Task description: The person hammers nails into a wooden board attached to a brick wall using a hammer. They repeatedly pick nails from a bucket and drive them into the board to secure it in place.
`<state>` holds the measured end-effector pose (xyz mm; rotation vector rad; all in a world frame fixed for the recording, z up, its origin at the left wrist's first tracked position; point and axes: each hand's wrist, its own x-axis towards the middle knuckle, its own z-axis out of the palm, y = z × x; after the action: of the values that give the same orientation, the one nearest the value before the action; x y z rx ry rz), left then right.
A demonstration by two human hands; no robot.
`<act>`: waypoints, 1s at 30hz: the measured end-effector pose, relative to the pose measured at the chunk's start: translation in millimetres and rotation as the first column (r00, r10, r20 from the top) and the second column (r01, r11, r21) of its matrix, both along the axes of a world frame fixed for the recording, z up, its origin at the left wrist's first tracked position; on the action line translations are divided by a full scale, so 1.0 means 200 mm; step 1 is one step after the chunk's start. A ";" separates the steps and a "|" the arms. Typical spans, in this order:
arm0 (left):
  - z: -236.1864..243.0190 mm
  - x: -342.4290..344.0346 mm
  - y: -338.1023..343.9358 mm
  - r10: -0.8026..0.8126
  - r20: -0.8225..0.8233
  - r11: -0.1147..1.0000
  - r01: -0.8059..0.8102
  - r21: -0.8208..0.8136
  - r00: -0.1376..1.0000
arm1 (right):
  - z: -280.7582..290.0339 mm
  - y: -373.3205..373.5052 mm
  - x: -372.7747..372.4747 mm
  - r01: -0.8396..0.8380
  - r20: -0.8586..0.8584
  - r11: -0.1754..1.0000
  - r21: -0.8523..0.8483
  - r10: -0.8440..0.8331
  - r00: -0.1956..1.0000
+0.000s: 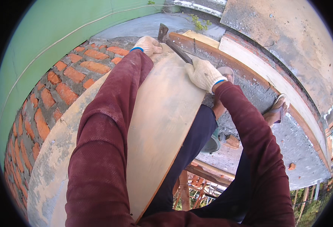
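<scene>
My right hand (205, 73), in a white knit glove with a blue cuff, is closed round the dark handle of a hammer (179, 52). The hammer head points up and away, just right of my left hand (149, 46). That hand wears a matching glove and rests at the far end of a long plywood board (162, 113). Its fingers are bent together, and whatever they pinch is hidden. The board runs from there toward me, between my forearms, beside my dark-trousered leg.
A brick wall (66, 92) curves along the left below a green wall (41, 34). Wooden planks (249, 62) edge the rough concrete on the right, near my sandalled foot (278, 108). A greenish bucket (212, 143) and a brick piece (232, 142) sit below. Timber scaffolding (184, 189) shows beneath.
</scene>
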<state>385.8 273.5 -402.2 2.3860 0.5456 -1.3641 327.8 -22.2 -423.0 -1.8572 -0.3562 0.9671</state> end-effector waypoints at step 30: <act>0.24 0.08 -0.12 -0.323 -0.539 0.583 0.612 0.534 0.778 | 0.03 -0.13 0.08 0.180 -0.088 0.979 0.097 -0.172 0.981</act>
<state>402.1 250.2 -355.1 3.0219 0.6066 -2.2451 343.5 -47.5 -417.8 -1.7189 -0.1867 0.8811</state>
